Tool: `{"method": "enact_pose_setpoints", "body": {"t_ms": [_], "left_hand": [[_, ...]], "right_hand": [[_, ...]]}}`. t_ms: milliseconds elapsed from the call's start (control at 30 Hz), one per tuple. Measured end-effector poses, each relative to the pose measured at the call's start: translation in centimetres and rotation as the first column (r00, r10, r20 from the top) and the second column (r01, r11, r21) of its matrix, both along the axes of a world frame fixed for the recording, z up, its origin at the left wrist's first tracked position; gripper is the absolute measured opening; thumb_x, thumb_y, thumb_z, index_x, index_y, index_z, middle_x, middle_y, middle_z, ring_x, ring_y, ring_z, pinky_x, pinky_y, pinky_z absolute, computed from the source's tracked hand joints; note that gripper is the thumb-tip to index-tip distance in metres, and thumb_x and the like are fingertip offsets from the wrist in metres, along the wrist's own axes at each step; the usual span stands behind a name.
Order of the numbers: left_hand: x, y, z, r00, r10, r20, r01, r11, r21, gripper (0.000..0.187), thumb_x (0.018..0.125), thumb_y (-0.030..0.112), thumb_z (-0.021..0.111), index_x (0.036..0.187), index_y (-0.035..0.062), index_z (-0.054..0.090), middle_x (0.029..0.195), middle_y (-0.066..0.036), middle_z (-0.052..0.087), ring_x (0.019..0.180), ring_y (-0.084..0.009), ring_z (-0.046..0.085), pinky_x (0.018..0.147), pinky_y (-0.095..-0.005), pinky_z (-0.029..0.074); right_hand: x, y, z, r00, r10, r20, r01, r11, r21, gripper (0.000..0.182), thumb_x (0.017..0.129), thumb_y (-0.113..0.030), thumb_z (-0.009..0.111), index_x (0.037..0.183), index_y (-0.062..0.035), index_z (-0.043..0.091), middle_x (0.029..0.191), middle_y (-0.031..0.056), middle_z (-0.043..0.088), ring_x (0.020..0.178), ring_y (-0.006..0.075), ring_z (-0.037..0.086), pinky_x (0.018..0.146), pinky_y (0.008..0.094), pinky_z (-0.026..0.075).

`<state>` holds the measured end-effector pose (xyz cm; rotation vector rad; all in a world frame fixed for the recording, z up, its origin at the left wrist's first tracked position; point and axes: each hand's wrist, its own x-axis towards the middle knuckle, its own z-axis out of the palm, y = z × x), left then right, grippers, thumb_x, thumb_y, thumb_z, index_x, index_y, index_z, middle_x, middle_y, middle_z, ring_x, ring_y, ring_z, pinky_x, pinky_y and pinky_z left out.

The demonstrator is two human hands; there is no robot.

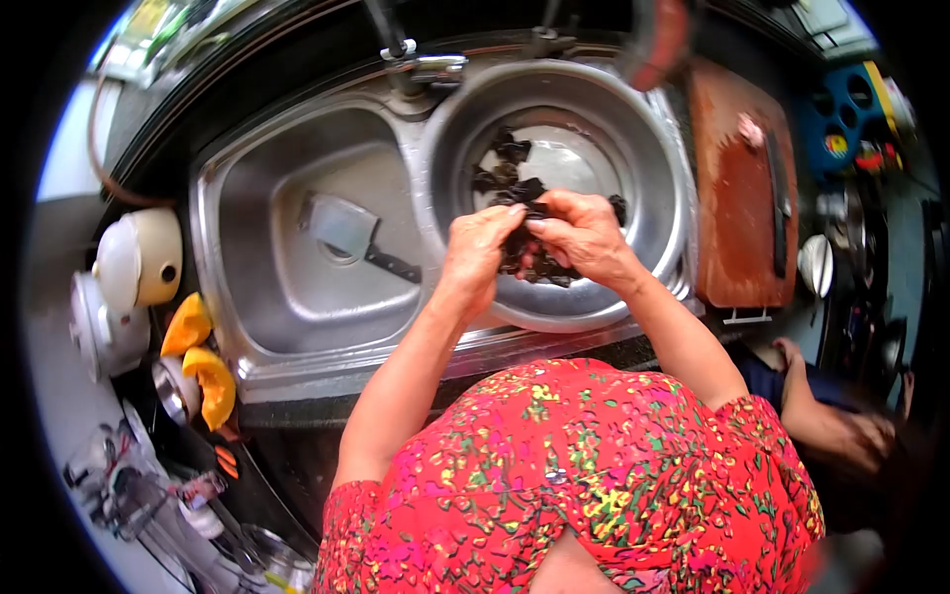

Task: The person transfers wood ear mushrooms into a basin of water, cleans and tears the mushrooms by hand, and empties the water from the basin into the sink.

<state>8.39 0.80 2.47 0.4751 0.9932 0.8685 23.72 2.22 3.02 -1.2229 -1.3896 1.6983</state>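
Note:
Over a large round metal bowl (648,148) in the right-hand sink, my left hand (483,247) and my right hand (586,235) meet, their fingertips pinching a dark, ruffled piece of food (520,243). Both hands are closed on it. Below and around them, more dark pieces (510,148) lie in the bowl, some left of my hands and a few by its right side. The bowl holds what looks like shallow water. My hands hide part of the pile beneath them.
A cleaver (343,227) lies in the left basin (247,198). Right of the bowl, a brown cutting board (727,218) bears a knife (779,203) and a small pink piece (750,131). Orange pumpkin pieces (211,384) sit at left. Another person's arm (831,421) shows at lower right.

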Motion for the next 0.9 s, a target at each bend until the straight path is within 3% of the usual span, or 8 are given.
{"method": "enact_pose_setpoints", "body": {"t_ms": [133,200,233,267,300,400,500,900], "left_hand": [[0.8,0.2,-1.6,0.993,0.012,-0.118,-0.026,0.992,-0.125,0.017,0.077,0.018,0.053,0.067,0.0055,0.060,0.056,-0.003,0.055,0.043,-0.0091,0.049,0.037,-0.0230,0.039],[0.5,0.0,-0.8,0.979,-0.021,-0.203,0.033,0.998,0.056,0.016,0.077,0.015,0.055,0.073,0.0005,0.060,0.066,-0.006,0.058,0.055,-0.0096,0.053,0.045,-0.0236,0.043],[0.9,-0.1,-1.8,0.946,0.172,-0.274,-0.055,0.920,0.388,0.019,0.072,0.013,0.055,0.059,-0.0001,0.057,0.052,-0.003,0.052,0.044,-0.0098,0.048,0.039,-0.0286,0.040],[0.6,0.0,-1.7,0.959,0.187,-0.215,-0.122,0.951,0.283,0.017,0.069,0.011,0.056,0.057,-0.0015,0.056,0.049,-0.004,0.051,0.042,-0.0117,0.048,0.038,-0.0290,0.040],[0.9,0.1,-2.3,0.960,0.213,-0.179,-0.157,0.946,0.283,0.019,0.068,0.009,0.057,0.053,-0.0018,0.053,0.046,-0.006,0.050,0.037,-0.0139,0.048,0.034,-0.0292,0.037],[2.4,0.9,-8.0,0.890,0.366,-0.272,-0.163,0.812,0.561,0.027,0.073,0.012,0.059,0.050,0.0006,0.050,0.044,-0.008,0.048,0.031,-0.0147,0.044,0.028,-0.0282,0.032],[-0.7,-0.6,-1.6,0.988,0.148,-0.052,-0.145,0.987,0.062,0.030,0.073,0.013,0.063,0.049,0.0021,0.049,0.042,-0.007,0.046,0.031,-0.0140,0.043,0.027,-0.0279,0.031],[-2.4,-1.6,-1.1,0.992,0.113,-0.054,-0.107,0.989,0.105,0.010,0.057,-0.007,0.062,0.059,-0.0042,0.053,0.046,-0.008,0.048,0.037,-0.0138,0.048,0.032,-0.0267,0.033]], "right_hand": [[-0.6,0.0,-0.1,0.952,-0.090,0.292,0.073,0.995,0.067,0.016,0.082,-0.016,0.051,0.083,-0.0020,0.059,0.060,-0.0001,0.052,0.049,0.0048,0.043,0.042,0.0209,0.034],[0.0,0.1,-1.5,0.935,-0.068,0.349,0.006,0.985,0.175,0.018,0.084,-0.019,0.049,0.078,-0.0036,0.058,0.058,-0.0013,0.049,0.050,0.0044,0.041,0.043,0.0200,0.032],[0.4,0.3,-2.0,0.933,-0.025,0.358,-0.035,0.987,0.160,0.020,0.085,-0.019,0.049,0.075,-0.0043,0.056,0.056,-0.0021,0.047,0.050,0.0036,0.039,0.043,0.0185,0.030],[-0.3,0.3,-1.5,0.947,-0.025,0.320,0.003,0.998,0.067,0.021,0.087,-0.021,0.048,0.074,-0.0049,0.055,0.058,-0.0028,0.046,0.051,0.0025,0.038,0.043,0.0173,0.029],[-0.2,0.0,-2.4,0.954,-0.056,0.294,-0.005,0.979,0.204,0.019,0.087,-0.020,0.049,0.080,-0.0044,0.055,0.062,-0.0035,0.048,0.053,0.0019,0.040,0.045,0.0166,0.030],[-1.7,-0.5,-2.4,0.998,-0.026,0.052,0.014,0.975,0.222,0.014,0.085,-0.017,0.054,0.091,-0.0041,0.053,0.068,-0.0046,0.050,0.056,0.0014,0.041,0.048,0.0145,0.031],[-1.3,0.3,-3.1,0.999,0.031,0.040,-0.034,0.995,0.092,0.015,0.085,-0.019,0.054,0.089,-0.0052,0.053,0.064,-0.0042,0.050,0.051,0.0006,0.039,0.044,0.0140,0.029],[-1.8,0.4,-1.9,0.979,0.033,-0.201,-0.083,0.966,-0.246,0.012,0.083,-0.014,0.058,0.080,-0.0048,0.051,0.063,0.0036,0.054,0.042,0.0074,0.045,0.038,0.0165,0.033]]}}
